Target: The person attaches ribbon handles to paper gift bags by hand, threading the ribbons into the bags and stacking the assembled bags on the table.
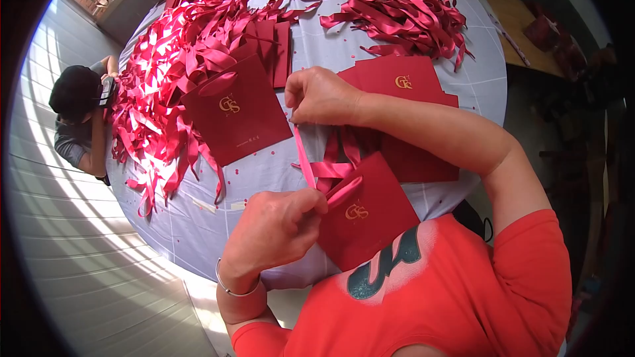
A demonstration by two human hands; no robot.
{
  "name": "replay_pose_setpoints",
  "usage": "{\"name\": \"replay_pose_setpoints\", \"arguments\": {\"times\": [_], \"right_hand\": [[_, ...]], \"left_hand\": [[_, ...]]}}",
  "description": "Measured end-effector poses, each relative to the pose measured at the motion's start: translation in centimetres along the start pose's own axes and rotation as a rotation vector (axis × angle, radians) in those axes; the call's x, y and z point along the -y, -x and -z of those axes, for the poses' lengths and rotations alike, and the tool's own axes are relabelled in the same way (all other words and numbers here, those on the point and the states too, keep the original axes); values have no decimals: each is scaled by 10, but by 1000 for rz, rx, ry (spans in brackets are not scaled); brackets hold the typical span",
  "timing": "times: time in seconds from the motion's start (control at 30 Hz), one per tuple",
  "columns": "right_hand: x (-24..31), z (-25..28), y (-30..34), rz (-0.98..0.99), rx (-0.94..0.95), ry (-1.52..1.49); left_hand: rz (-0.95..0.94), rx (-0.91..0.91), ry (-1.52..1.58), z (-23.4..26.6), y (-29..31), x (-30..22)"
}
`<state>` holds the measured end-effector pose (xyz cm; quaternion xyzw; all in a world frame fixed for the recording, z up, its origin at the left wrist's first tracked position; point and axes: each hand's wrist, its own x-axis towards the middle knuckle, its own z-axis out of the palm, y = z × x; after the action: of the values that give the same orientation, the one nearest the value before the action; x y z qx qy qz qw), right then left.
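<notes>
A dark red paper gift bag (374, 215) with a gold emblem lies at the table's near edge, against my shirt. My left hand (274, 228), closed at the bag's upper left edge, pinches the pink-red ribbon (304, 157) there. That ribbon runs up and away to my right hand (321, 97), whose fingertips are closed on its far end. Between the hands the strip looks fairly straight. Beside it, a loose ribbon loop (333, 169) lies by the bag's top, and a ribbon handle crosses the bag's front. My left fingertips are partly hidden behind the hand.
Another red bag (239, 112) with a ribbon handle lies left of my right hand. Flat red bags (420, 152) are stacked under my right forearm. Ribbon heaps (403, 10) cover the far side of the round, white-covered table (198, 241). At the left edge a person (79, 116) holds a phone.
</notes>
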<state>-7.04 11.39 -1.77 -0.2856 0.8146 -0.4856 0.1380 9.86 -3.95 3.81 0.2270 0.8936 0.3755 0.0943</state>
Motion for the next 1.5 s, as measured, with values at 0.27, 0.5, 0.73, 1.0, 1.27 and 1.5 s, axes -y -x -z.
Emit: {"name": "replay_pose_setpoints", "arguments": {"times": [0.27, 0.5, 0.73, 1.0, 1.27, 1.5], "right_hand": [[11, 19, 20, 254, -173, 269], [27, 62, 92, 82, 114, 316], [29, 57, 117, 108, 220, 309], [28, 58, 119, 92, 258, 48], [42, 41, 104, 94, 107, 335], [26, 38, 83, -200, 136, -194]], "left_hand": [[30, -92, -23, -5, 1, 14], [273, -110, -154, 18, -2, 17], [365, 121, -45, 2, -23, 27], [385, 67, 895, -19, -29, 42], [336, -141, 993, -34, -34, 38], [360, -306, 1063, -36, -32, 29]]}}
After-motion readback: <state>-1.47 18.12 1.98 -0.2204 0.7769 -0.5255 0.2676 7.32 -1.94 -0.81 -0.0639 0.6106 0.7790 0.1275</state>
